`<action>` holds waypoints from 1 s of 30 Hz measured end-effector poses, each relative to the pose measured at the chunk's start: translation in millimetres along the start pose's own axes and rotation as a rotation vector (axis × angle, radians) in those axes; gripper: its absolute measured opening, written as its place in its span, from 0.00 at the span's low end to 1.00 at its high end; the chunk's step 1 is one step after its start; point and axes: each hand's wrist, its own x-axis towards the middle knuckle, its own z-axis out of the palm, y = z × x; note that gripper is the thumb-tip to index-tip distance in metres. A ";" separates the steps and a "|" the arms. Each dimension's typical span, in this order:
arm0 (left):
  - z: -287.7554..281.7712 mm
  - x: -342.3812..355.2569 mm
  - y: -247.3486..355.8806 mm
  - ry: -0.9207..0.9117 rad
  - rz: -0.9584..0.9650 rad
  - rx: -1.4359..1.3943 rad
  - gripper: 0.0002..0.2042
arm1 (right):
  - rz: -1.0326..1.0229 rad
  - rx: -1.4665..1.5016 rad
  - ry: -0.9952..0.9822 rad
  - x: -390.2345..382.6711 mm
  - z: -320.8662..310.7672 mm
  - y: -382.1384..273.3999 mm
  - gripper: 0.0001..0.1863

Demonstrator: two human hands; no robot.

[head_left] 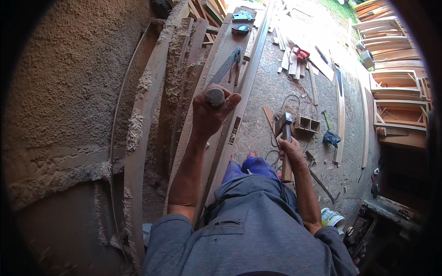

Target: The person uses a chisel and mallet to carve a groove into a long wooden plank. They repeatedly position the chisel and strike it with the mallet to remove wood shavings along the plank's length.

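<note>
My left hand (209, 112) is wrapped round the handle of a chisel, whose round butt (214, 97) points up at me. A flat grey blade (224, 66) runs out beyond the fist, close to a pair of pliers (235, 69) with reddish handles lying on the board. Closed round the wooden handle of a hammer (287, 156) is my right hand (291, 149), with the metal head upward. Left of the hammer lies a long wooden beam (251, 76) with a narrow slot (235, 131) cut in it, just below my left hand.
A tape measure (240, 30) and a blue tool (243, 17) rest farther up the bench board. Shavings cover timbers (142, 115) by the rough wall. On the floor lie a red power tool (301, 53), a hollow block (307, 124) and planks (340, 119). Wooden frames (400, 112) stack at right.
</note>
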 end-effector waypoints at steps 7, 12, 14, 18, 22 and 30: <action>46.3 15.0 13.4 -0.071 0.029 -0.176 0.14 | -0.035 -0.014 -0.009 -27.5 0.3 6.8 0.14; 59.7 21.0 6.6 -0.080 0.049 -0.048 0.15 | -0.003 -0.010 -0.013 -35.4 -9.4 25.1 0.16; 67.6 22.6 8.4 -0.055 0.099 -0.077 0.18 | 0.019 0.016 -0.031 -37.2 -16.9 36.6 0.15; 73.6 25.5 8.4 -0.066 0.077 0.012 0.19 | 0.022 -0.002 0.001 -45.1 -21.6 52.2 0.15; 80.4 34.3 -5.7 -0.071 0.073 0.028 0.20 | 0.062 0.042 0.008 -50.7 -26.4 54.2 0.14; 77.4 39.4 -8.8 -0.087 0.138 0.034 0.15 | 0.083 0.049 0.095 -62.7 -16.8 44.8 0.15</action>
